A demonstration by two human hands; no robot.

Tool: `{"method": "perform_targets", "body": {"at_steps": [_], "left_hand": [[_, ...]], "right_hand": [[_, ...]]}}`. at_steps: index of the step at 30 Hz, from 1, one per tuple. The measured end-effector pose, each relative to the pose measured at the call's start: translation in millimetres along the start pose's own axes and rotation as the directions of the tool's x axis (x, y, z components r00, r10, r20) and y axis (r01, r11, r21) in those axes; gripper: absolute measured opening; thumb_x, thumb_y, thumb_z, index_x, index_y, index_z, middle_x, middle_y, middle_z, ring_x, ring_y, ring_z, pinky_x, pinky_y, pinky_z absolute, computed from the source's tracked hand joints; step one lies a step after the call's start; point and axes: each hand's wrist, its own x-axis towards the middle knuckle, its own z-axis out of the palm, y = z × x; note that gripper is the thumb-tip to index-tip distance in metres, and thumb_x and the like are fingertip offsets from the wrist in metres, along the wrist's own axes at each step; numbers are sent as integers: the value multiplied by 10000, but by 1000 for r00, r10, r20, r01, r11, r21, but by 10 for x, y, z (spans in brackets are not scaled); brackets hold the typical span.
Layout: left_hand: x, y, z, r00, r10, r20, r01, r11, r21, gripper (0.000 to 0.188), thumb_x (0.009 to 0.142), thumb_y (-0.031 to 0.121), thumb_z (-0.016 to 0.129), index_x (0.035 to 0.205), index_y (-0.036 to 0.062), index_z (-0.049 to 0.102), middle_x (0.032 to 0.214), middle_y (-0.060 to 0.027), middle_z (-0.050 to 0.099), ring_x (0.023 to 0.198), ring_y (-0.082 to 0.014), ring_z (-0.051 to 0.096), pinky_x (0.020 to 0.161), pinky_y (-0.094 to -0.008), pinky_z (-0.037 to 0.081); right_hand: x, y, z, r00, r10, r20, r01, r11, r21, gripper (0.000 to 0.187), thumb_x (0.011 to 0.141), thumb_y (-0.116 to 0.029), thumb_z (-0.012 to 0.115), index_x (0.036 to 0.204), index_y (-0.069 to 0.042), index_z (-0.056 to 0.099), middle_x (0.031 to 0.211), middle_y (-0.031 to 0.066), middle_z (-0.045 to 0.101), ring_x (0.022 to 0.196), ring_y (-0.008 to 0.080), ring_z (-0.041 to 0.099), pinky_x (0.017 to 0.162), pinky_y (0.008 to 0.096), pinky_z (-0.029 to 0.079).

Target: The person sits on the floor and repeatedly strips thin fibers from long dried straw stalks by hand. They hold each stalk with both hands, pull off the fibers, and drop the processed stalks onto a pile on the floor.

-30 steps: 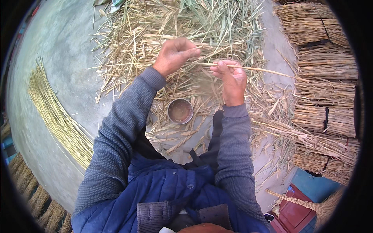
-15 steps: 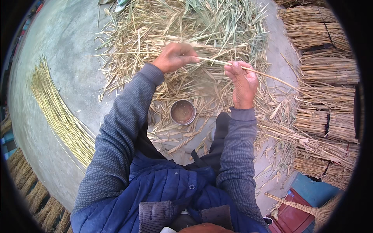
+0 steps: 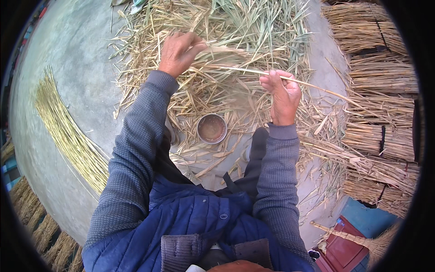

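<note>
My right hand (image 3: 286, 97) pinches a long thin reed stalk (image 3: 324, 89) between thumb and fingers. The stalk's pale end points left over the leaf heap, and its other end runs right toward the bundles. Farther left and higher, my left hand (image 3: 180, 53) is closed, with a pale dry leaf strip (image 3: 222, 49) trailing rightward from its fingertips. That hand is apart from the stalk. Below both hands lies a large heap of dry and greenish leaves (image 3: 231, 27).
A round metal bowl (image 3: 212, 128) stands between my feet. On the left floor lies a bundle of yellowish stalks (image 3: 68, 129). Tied reed bundles (image 3: 385, 75) are stacked along the right. A dark red flat object (image 3: 343, 245) and a straw broom (image 3: 371, 245) are at lower right.
My left hand has come off the stalk and moved up and left with a leaf strip trailing from it. My right hand keeps its grip in nearly the same place.
</note>
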Motion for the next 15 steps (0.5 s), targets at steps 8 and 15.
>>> {"method": "perform_targets", "body": {"at_steps": [8,15], "left_hand": [[-152,453,322,912,345,223,-353,936,-5,291,832,304,777,969,52,730,781,-39,688,766,-212,640,795,-344,474],[-116,387,261,965,-188,184,263,674,-690,116,864,165,769,865,58,724,822,-25,744,742,-109,676,687,-269,541]], "right_hand": [[23,47,74,999,33,-21,-33,999,-19,307,913,-208,746,1068,-4,577,898,121,706,769,165,713,664,244,578],[47,33,107,997,63,-39,-61,997,44,323,903,-197,758,1025,32,565,848,149,690,694,176,702,601,247,581]]}}
